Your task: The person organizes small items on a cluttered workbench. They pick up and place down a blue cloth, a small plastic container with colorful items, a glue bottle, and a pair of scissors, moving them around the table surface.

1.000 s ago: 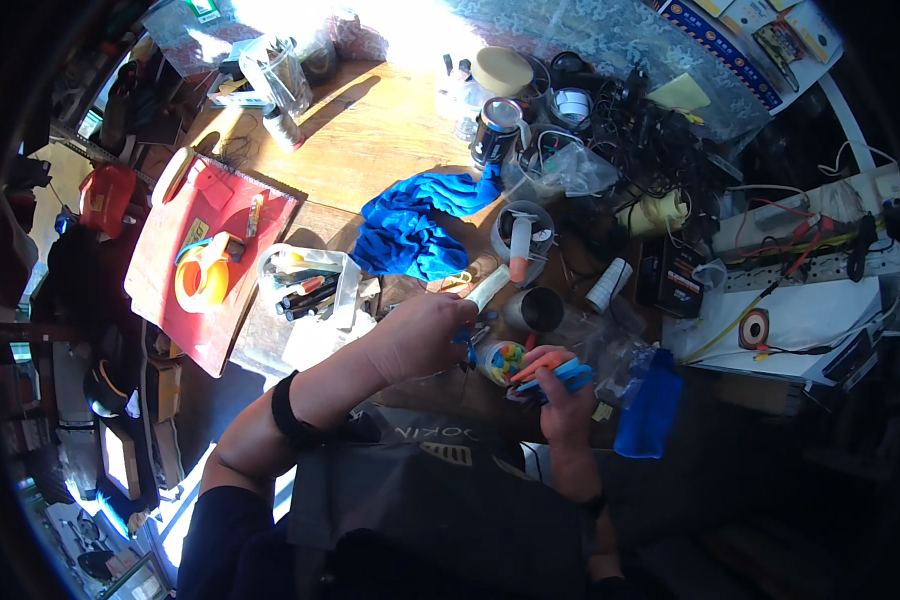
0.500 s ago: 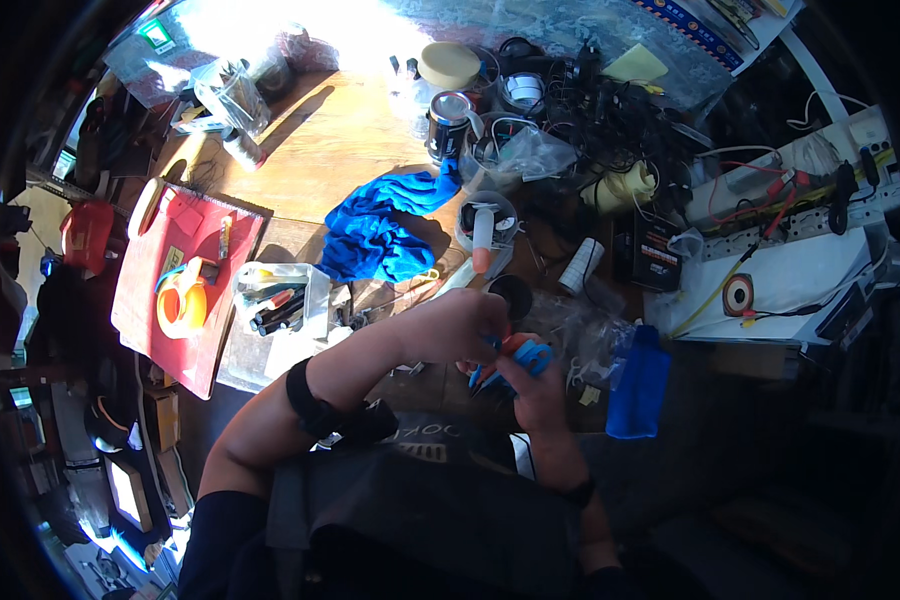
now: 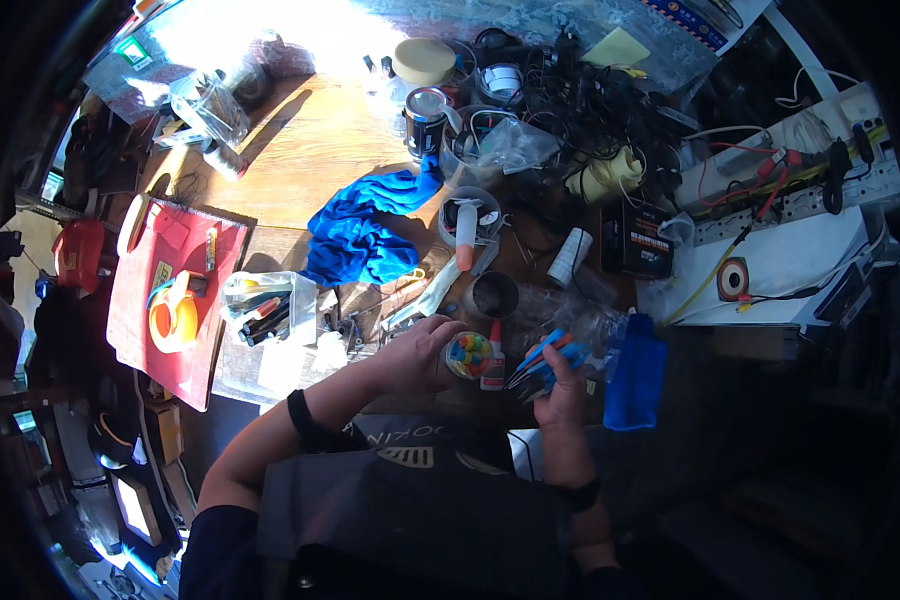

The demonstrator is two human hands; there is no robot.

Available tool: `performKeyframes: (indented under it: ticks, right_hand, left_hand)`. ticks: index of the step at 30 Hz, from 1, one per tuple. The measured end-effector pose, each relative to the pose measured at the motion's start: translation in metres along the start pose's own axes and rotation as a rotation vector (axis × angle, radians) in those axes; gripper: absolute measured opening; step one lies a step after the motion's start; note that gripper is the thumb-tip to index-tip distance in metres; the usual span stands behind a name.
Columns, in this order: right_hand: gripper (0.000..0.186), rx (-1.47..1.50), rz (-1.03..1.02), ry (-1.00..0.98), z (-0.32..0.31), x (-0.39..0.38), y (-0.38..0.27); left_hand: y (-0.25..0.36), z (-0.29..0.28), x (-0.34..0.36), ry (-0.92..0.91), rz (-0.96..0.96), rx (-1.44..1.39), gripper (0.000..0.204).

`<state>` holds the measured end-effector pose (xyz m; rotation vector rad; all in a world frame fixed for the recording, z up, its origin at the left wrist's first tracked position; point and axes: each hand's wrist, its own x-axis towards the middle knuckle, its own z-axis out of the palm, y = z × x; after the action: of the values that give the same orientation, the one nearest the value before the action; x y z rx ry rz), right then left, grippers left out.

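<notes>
My left hand is closed around the side of a small clear round container with bright yellow, green, orange and blue pieces in it. Blue-handled tools with thin dark tips are gripped in a bunch by my right hand; their exact kind is hard to make out. The tips point left, toward a small bottle with a red pointed cap, which is between the two hands. Just beyond it stands a dark open cup.
A crumpled blue cloth lies mid-table. To the left are a clear pen box and a red folder bearing an orange tape roll. Right of my right hand lies a blue pouch. Tangled cables fill the back right.
My hands were together at the blue-handled tools and are now apart. The left has moved left and holds the container of coloured pieces. The red-capped bottle now shows between them.
</notes>
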<state>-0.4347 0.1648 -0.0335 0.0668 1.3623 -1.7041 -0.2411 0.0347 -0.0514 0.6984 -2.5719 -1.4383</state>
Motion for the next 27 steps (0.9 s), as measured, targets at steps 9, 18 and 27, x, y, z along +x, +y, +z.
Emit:
performKeyframes:
  ticks: [9,18,27]
  right_hand:
    - [0.035,0.078,-0.001,0.041,-0.001,0.001,0.015]
    - [0.029,0.177,-0.064,0.036,0.003,-0.011,-0.004]
    - [0.02,0.146,-0.029,-0.026,0.017,-0.001,-0.002]
  left_hand:
    - [-0.019,0.036,0.02,0.163,0.046,0.008,0.068]
    - [0.034,0.009,0.01,-0.005,-0.074,0.049,0.062]
    - [0.037,0.006,0.007,-0.02,-0.182,-0.004,0.072]
